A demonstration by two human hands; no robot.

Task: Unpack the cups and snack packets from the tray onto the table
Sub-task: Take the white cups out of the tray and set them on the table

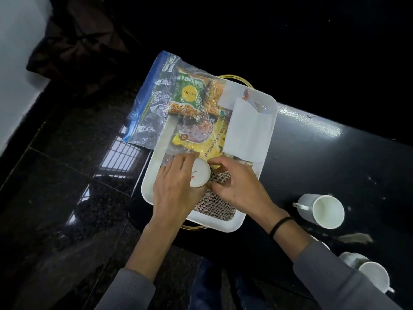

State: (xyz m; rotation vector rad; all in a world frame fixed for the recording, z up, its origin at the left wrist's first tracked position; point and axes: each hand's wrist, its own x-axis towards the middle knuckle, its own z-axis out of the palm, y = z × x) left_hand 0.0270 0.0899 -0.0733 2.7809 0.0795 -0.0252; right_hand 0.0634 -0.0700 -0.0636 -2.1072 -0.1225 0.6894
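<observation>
Down in the tray [149, 175], left hand [175, 186] and right hand [238, 184] both curl their fingers around one white cup [200, 175].

Upside down on a green snack packet [190, 90], white letters read roughly "Tadka M", cut off at both ends; small writing in its yellow circle is too blurred to read, and "10" is printed near its lower edge. Dark lettering along the yellow packet [201, 142] and a white logo on the clear zip bag [147, 104] are illegible. A small white cup [199, 175] bears part of a red mark, perhaps "U".
</observation>
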